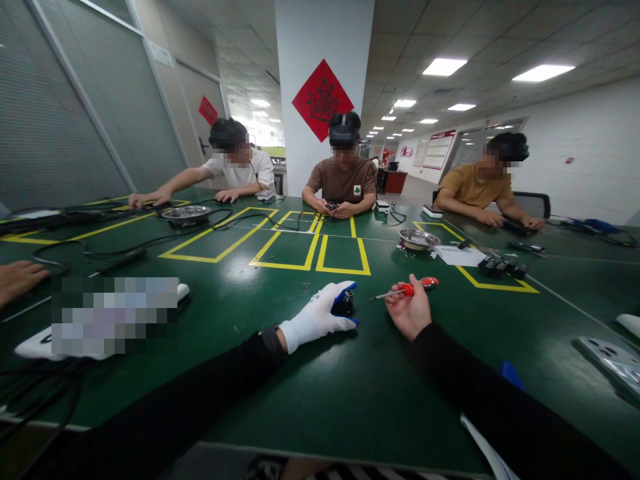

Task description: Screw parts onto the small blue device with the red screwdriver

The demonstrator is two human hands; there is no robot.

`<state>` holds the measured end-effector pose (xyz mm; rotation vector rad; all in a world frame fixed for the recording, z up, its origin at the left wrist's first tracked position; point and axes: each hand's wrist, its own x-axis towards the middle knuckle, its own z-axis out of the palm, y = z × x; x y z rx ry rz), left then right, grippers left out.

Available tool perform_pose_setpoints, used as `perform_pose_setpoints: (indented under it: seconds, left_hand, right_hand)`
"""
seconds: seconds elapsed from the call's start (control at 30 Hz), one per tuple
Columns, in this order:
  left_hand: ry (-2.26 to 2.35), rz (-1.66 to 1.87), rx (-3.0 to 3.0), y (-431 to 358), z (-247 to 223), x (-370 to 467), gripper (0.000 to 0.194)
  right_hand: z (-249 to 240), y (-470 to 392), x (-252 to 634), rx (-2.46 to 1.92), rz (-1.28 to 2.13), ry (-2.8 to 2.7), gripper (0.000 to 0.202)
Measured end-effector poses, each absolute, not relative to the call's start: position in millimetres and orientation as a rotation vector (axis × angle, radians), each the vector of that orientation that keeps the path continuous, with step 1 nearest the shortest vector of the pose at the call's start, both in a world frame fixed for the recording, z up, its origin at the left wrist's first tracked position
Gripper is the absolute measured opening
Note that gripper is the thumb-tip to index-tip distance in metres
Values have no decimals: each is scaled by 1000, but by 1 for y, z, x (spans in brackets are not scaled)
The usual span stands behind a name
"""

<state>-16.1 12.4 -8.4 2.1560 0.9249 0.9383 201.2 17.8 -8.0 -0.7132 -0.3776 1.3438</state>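
Note:
My left hand (323, 310) wears a white glove with blue fingertips. Its thumb and fingers are closed around a small black round part (343, 305) with a metal piece on top; the glove hides some of it. To the right, my bare right hand (410, 310) grips a screwdriver (429, 283) with a red handle. The screwdriver's thin metal shaft points left toward the black part, and a gap separates its tip from it. A few tiny screws (305, 285) lie on the green table (320, 393) just beyond my left hand.
Metal bowls (419, 239) (186, 214) stand farther back. Black parts (503, 265) and a paper sheet (459, 256) lie at right. A white device (183, 291) and cables (55, 383) are at left. Several people sit around the table; a person's hand (23, 277) rests at the left edge.

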Motion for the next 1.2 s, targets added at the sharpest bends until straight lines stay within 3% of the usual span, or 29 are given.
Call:
perform_pose_setpoints:
  seconds: [0.1,0.23,0.4,0.7,0.87,1.07,1.2]
  left_hand:
    - [816,828,2122,12,-8,-18,70]
    - [916,833,2162,8,-6,-18,80]
    - [1081,807,2212,4,-5,-16,31]
    - [1076,1322,1686,40,1,-31,32]
    - [1575,1659,1705,81,10,-109,34]
    - [2188,1220,2003,103,0,-192,42]
    - [2380,649,2349,109,0,-208,41]
  right_hand:
    - [-9,18,201,-691,1370,-379,33]
    - [-13,21,205,-684,1366,-415,34]
    - [-15,23,207,-673,1366,-366,29]
    - [-12,21,207,-678,1386,-380,30]
    - [-12,22,207,-686,1397,-404,30]
    - [-8,19,202,-695,1429,-452,28]
    - [-7,18,201,-720,1427,-479,29]
